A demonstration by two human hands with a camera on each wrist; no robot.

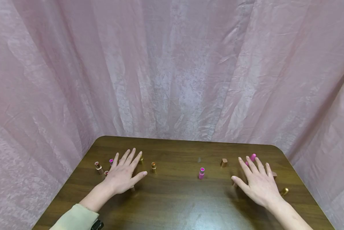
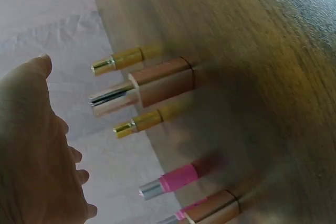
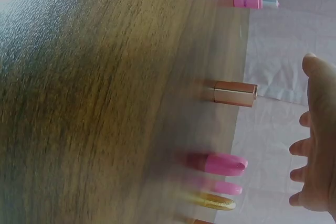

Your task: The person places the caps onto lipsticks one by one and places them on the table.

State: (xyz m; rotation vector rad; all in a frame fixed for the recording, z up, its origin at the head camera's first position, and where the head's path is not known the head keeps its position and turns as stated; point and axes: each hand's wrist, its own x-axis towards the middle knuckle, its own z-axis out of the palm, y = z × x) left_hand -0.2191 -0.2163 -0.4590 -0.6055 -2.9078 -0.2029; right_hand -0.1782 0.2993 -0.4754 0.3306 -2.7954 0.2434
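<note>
Fingers spread, my left hand hovers palm down over a group of uncapped lipstick tubes at the table's left. In the left wrist view these stand upright: a rose-gold tube, gold tubes such as this gold tube, and a pink tube. My right hand, also spread and holding nothing, is over lipstick caps on the right. Among these are a rose-gold cap, a pink cap and a gold cap. Each hand hides part of its group in the head view.
Between the hands stands a pink lipstick tube, with a rose-gold cap to its right. All sit on a dark wooden table with rounded far corners. A pink curtain hangs behind and along the sides.
</note>
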